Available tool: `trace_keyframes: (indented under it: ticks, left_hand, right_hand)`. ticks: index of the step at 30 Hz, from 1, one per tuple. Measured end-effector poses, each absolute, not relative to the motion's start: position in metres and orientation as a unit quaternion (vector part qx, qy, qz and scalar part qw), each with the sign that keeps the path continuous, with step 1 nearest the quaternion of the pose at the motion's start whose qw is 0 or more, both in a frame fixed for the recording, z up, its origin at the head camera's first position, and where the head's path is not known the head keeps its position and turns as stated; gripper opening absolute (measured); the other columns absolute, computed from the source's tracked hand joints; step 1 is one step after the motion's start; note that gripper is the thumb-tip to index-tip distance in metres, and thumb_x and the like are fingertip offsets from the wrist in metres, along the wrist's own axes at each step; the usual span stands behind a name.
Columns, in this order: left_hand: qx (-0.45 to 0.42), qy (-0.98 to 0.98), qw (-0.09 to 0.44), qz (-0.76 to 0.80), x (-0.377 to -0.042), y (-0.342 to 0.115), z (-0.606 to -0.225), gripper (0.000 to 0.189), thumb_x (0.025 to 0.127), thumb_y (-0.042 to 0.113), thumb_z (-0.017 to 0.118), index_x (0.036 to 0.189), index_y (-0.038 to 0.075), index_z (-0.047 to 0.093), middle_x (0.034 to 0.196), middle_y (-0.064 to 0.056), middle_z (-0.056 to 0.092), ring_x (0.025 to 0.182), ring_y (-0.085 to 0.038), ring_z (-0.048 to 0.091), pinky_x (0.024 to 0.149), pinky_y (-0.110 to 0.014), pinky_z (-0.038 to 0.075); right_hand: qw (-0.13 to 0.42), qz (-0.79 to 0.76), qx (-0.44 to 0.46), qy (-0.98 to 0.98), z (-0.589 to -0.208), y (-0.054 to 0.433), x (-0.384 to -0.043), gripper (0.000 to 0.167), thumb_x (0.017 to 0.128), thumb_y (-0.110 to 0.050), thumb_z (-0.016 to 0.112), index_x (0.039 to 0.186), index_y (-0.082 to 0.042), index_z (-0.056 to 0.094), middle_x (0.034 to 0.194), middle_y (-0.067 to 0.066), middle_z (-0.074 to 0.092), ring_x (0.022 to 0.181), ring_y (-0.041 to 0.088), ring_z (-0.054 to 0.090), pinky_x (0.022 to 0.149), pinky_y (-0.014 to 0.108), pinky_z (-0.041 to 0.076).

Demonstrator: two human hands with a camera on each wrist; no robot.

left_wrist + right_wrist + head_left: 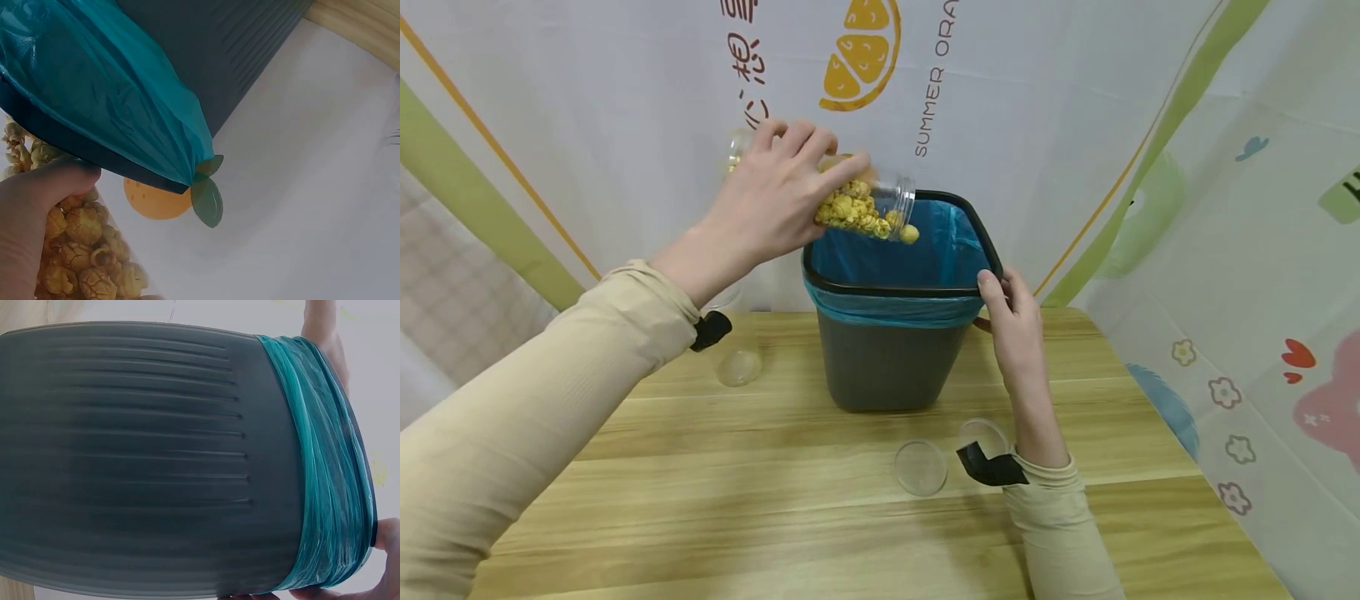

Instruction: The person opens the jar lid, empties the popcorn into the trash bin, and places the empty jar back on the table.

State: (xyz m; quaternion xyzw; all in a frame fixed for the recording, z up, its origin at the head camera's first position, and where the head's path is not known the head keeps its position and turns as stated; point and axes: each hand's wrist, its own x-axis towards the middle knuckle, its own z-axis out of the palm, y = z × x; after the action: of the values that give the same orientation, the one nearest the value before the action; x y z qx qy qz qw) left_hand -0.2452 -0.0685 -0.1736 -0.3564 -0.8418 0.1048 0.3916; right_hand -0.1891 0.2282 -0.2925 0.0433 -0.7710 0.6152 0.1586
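Note:
My left hand grips a clear plastic jar of yellow popcorn, tipped on its side with its mouth over the bin. One popcorn ball sits right at the jar's lip. In the left wrist view the thumb presses along the jar, and caramel-coloured popcorn shows through its wall. The dark grey trash bin stands upright on the table, lined with a blue bag under a black rim. My right hand holds the bin's right front corner, thumb on the rim, other fingers beneath it.
Two clear round lids lie on the wooden table in front of the bin, one partly behind the right wrist strap. Another clear jar stands at the left, partly hidden by the left forearm. A printed white curtain hangs behind.

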Motion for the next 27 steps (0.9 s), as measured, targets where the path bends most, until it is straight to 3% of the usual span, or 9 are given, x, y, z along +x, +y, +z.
trace_keyframes:
  ticks: [11, 19, 27]
  left_hand:
    - [-0.374, -0.815, 0.408, 0.171, -0.25, -0.061, -0.172, 0.061, 0.085, 0.015, 0.077, 0.139, 0.017, 0.048, 0.117, -0.018, 0.055, 0.11, -0.039, 0.05, 0.097, -0.053, 0.042]
    - [-0.386, -0.808, 0.402, 0.191, -0.252, -0.055, -0.171, 0.044, 0.097, 0.012, 0.065, 0.138, 0.016, 0.05, 0.116, -0.019, 0.056, 0.11, -0.038, 0.05, 0.097, -0.052, 0.042]
    - [-0.382, -0.814, 0.382, 0.214, -0.251, -0.053, -0.17, 0.045, 0.1, 0.017, 0.062, 0.143, 0.018, 0.047, 0.121, -0.02, 0.055, 0.113, -0.038, 0.048, 0.1, -0.051, 0.042]
  right_hand:
    - [0.158, 0.614, 0.045, -0.772, -0.293, 0.229, -0.19, 0.058, 0.103, -0.052, 0.051, 0.143, -0.011, 0.053, 0.137, 0.015, 0.059, 0.124, 0.027, 0.056, 0.103, 0.059, 0.053]
    - [0.155, 0.616, 0.045, -0.771, -0.293, 0.229, -0.19, 0.058, 0.103, -0.052, 0.051, 0.144, -0.011, 0.052, 0.139, 0.016, 0.058, 0.126, 0.028, 0.056, 0.104, 0.06, 0.053]
    - [0.153, 0.62, 0.046, -0.768, -0.293, 0.229, -0.19, 0.057, 0.103, -0.052, 0.052, 0.143, -0.011, 0.053, 0.138, 0.016, 0.058, 0.125, 0.028, 0.056, 0.104, 0.06, 0.052]
